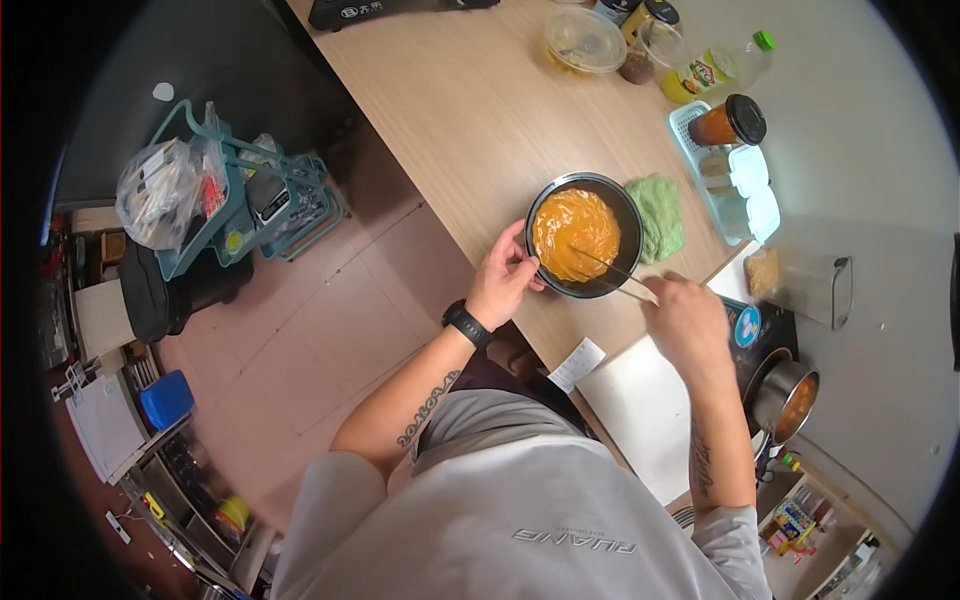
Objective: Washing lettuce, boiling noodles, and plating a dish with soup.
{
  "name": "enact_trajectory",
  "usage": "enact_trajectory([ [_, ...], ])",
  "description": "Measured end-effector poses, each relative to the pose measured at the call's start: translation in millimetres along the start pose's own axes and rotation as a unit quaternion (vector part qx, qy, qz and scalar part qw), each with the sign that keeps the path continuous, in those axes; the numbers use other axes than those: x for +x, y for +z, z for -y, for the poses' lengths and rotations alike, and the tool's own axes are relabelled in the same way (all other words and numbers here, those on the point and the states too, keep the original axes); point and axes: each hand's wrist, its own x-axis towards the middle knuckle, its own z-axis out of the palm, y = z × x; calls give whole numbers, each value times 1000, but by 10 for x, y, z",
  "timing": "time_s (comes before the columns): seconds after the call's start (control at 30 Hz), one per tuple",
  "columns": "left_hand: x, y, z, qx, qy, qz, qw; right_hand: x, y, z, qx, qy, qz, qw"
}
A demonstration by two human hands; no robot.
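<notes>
A round black bowl (pixel 631 225) stands on the wooden counter (pixel 465 97), with glossy orange-yellow liquid (pixel 576 229), like beaten egg, inside. My left hand (pixel 504 277) holds the bowl's rim at its near left side, thumb on the edge. In my right hand (pixel 686 319) is a pair of thin chopsticks (pixel 619 274), their tips in the liquid. A crumpled green cloth (pixel 658 217) lies just right of the bowl. A printed paper slip (pixel 576 364) rests at the counter's front edge.
Light-blue baskets (pixel 682 124) hold a black-lidded jar (pixel 727 121) and white-lidded containers. Behind are a bottle (pixel 701 75) and a lidded plastic bowl (pixel 585 41). A saucepan (pixel 784 401) with orange contents sits on the right. A teal rack cart (pixel 225 217) stands on the floor left.
</notes>
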Motion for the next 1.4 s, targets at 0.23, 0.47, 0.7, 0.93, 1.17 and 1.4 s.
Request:
enact_trajectory([
  [0.23, -8, -13, 5, -4, -1, 1, 1000, 15, -62, -43, -17, 34, 20, 999],
  [0.47, 19, -43, 27, 43, 18, -16, 999, 27, -81, -43, 4, 40, 18, 999],
  [0.7, 93, 2, -160, -19, -73, 39, 996, 65, 43, -34, 25, 34, -45, 998],
  [0.93, 189, -53, -194, -39, -93, 77, 992, 127, -2, 75, 24, 18, -30, 999],
  [1.17, 171, -16, -49, 20, -13, 26, 999, 54, 28, 61, 34, -10, -35, 999],
  [1.4, 183, 20, -292, -12, -62, 27, 998, 39, -27, 120, 24, -18, -9, 1000],
])
